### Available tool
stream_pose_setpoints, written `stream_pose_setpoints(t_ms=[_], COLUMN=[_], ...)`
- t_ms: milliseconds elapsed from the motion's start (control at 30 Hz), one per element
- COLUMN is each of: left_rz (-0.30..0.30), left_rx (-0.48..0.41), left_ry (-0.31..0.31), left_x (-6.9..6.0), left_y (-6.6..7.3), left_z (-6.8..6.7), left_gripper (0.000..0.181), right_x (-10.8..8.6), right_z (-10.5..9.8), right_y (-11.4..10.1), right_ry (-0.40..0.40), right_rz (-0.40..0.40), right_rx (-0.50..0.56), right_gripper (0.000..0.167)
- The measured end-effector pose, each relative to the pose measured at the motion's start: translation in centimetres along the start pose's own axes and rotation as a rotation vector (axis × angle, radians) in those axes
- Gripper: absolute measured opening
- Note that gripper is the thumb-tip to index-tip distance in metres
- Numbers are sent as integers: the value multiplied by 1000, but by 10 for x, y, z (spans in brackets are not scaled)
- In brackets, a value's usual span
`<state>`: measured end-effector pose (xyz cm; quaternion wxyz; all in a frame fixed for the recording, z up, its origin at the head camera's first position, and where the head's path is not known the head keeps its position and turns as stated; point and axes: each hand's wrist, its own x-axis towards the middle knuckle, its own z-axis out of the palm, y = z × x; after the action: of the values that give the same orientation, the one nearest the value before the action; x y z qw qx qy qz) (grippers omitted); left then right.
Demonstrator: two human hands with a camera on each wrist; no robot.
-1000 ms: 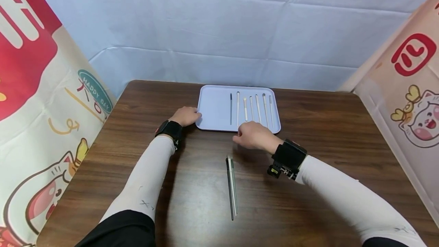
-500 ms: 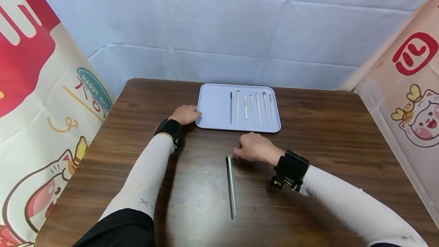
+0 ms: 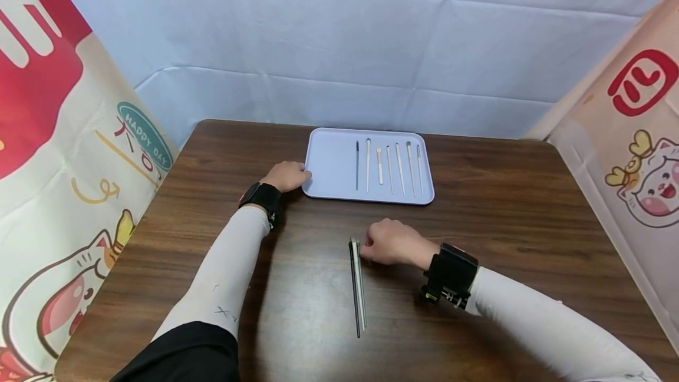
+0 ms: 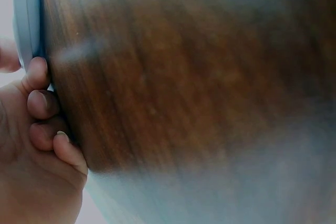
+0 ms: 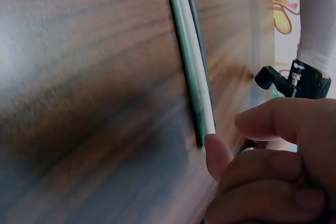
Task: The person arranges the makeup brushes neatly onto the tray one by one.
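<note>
My left hand (image 3: pixel 286 177) grips the near-left corner of a pale lilac tray (image 3: pixel 331 184), thumb on the rim and the other fingers curled against its side, as the left wrist view shows. Several slender brush-like sticks (image 3: pixel 399 170) lie side by side on the tray, one dark (image 3: pixel 357 167), the others pale. In front of the tray, my right hand (image 3: pixel 395 243) is at the far end of a small bundle of thin sticks (image 3: pixel 358 287), dark, white and green. The right wrist view shows its index fingertip (image 5: pixel 217 156) at the white stick's end, thumb held apart, other fingers curled.
A brown wooden table (image 3: pixel 477 181) carries everything. Behind it hangs a pale blue cloth (image 3: pixel 339 46). Printed cloths stand at the left (image 3: pixel 79 152) and right (image 3: pixel 626 193) sides. A black camera strap is on each wrist.
My right hand has drawn back from the tray's near edge toward me, to the far end of the stick bundle. The left hand has stayed on the tray's corner.
</note>
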<state>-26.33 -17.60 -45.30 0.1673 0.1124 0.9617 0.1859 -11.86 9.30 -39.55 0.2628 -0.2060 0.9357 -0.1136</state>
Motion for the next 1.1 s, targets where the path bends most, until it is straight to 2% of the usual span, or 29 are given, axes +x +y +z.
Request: stream_pose_setpoints(t_ms=[567,867,1100], left_rz=[1,-2,-2], left_rx=[-4,-6,-11], left_ry=[-12,-14,2], left_x=[-1,0,-4], left_y=[1,0,2], left_z=[-2,-1,-3], left_gripper=[56,56,54], right_x=[-3,-3,-3], right_z=[19,23,24], right_y=[-6,-6,-9], right_ry=[-46,-35,-31], right_rz=[49,41,39], right_rx=[-44,-51,-73], right_gripper=[33,38,38])
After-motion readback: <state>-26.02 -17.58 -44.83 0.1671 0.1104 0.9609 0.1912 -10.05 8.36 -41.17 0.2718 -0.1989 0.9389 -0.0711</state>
